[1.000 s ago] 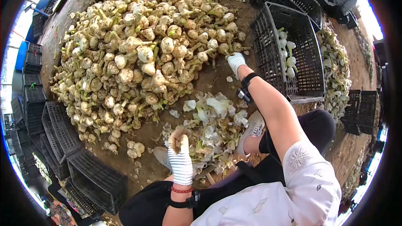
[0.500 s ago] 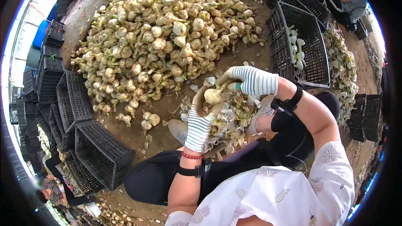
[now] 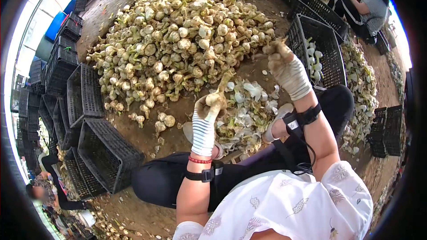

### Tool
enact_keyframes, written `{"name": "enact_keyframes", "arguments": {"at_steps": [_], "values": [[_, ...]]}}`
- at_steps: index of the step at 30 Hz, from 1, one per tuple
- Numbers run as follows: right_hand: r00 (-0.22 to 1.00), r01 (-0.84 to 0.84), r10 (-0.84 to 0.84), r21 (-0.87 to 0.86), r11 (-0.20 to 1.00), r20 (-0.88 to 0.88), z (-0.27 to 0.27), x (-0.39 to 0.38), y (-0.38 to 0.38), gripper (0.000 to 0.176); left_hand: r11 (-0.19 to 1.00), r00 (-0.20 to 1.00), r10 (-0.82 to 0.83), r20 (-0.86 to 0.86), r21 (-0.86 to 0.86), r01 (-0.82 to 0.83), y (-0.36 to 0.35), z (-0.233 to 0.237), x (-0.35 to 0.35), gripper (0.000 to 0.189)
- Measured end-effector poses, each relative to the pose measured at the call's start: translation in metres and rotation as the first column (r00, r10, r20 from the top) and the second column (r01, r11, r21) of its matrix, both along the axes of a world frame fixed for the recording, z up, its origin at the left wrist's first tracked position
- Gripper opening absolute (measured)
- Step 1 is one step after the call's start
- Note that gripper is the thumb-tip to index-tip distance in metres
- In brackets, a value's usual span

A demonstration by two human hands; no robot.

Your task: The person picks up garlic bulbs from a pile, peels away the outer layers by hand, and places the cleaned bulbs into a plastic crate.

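Now the left hand point(image 3: 204, 122), near the frame's centre, alone grips the garlic bulb point(image 3: 216, 101); the right hand point(image 3: 288, 66) has swung off its stem toward the upper right, fingers curled, whether around anything I cannot tell.

Garlic heap point(image 3: 178, 40) on ground point(image 3: 254, 72) ahead — crates point(image 3: 125, 153) left of it, a crate point(image 3: 332, 55) right with bulbs point(image 3: 317, 67) inside; peelings point(image 3: 244, 118) nearer, between the shoes point(image 3: 278, 116).

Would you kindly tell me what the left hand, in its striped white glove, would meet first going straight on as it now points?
Past the off-white garlic bulb it grips, the left hand would probably meet the large heap of dirty garlic, though depth is unclear.
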State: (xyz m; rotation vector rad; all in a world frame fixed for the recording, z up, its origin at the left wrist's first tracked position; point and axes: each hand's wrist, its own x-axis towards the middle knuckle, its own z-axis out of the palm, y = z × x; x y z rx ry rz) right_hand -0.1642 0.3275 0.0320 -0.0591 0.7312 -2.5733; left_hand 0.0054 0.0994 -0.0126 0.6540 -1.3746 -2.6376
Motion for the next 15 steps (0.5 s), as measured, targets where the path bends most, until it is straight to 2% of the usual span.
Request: {"name": "enact_keyframes", "arguments": {"at_steps": [1, 2, 3, 4, 5, 6, 7, 8, 10, 12, 14, 15], "values": [[0.999, -0.008, 0.008, -0.019, 1.0, 0.033, -0.01, -0.004, 0.005, 0.019, 0.998, 0.999, 0.025, -0.027, -0.062, -0.027, 0.003, 0.0, -0.003, 0.045], [0.999, -0.036, 0.035, 0.281, 0.959, 0.007, -0.036, -0.009, 0.013, 0.026, 0.998, 0.999, 0.019, -0.029, -0.064, -0.021, 0.006, 0.001, -0.004, 0.045], [0.937, -0.155, 0.34, 0.784, 0.601, -0.075, -0.05, -0.004, 0.013, 0.033, 0.983, 0.995, 0.03, -0.092, -0.177, -0.046, 0.01, 0.0, -0.006, 0.05], [0.89, -0.099, 0.45, 0.932, 0.348, -0.073, -0.052, 0.007, 0.006, 0.04, 0.955, 0.987, 0.035, -0.158, -0.284, -0.079, 0.013, 0.0, -0.008, 0.055], [0.828, -0.015, 0.56, 0.997, 0.073, -0.029, -0.054, 0.019, 0.001, 0.048, 0.96, 0.986, 0.032, -0.165, -0.268, -0.077, 0.015, 0.0, -0.009, 0.06], [0.854, 0.031, 0.511, 0.991, 0.127, -0.092, -0.051, 0.038, -0.013, 0.056, 0.961, 0.987, 0.031, -0.16, -0.267, -0.074, 0.016, 0.0, -0.008, 0.06], [0.88, -0.168, 0.474, 0.925, 0.34, -0.015, -0.027, 0.051, -0.026, 0.062, 0.891, 0.985, 0.024, -0.171, -0.443, -0.099, 0.017, 0.001, -0.008, 0.063], [0.873, -0.154, 0.476, 0.867, 0.474, -0.105, -0.02, 0.06, -0.035, 0.07, 0.787, 0.984, 0.01, -0.18, -0.606, -0.119, 0.018, 0.002, -0.008, 0.066], [0.9, -0.147, 0.399, 0.735, 0.662, -0.179, -0.002, 0.072, -0.054, 0.064, 0.757, 0.984, 0.003, -0.178, -0.642, -0.119, 0.021, 0.002, -0.011, 0.068], [0.907, -0.171, 0.389, 0.708, 0.685, -0.158, 0.006, 0.075, -0.068, 0.058, 0.71, 0.971, -0.045, -0.237, -0.691, -0.136, 0.025, 0.004, -0.011, 0.069], [0.913, -0.199, 0.387, 0.682, 0.704, -0.133, 0.006, 0.076, -0.072, 0.053, 0.728, 0.968, -0.035, -0.25, -0.67, -0.147, 0.024, -0.007, -0.012, 0.069], [0.917, -0.171, 0.38, 0.743, 0.647, -0.119, 0.006, 0.075, -0.073, 0.048, 0.686, 0.973, -0.04, -0.229, -0.714, -0.14, 0.024, -0.003, -0.013, 0.07]]}}
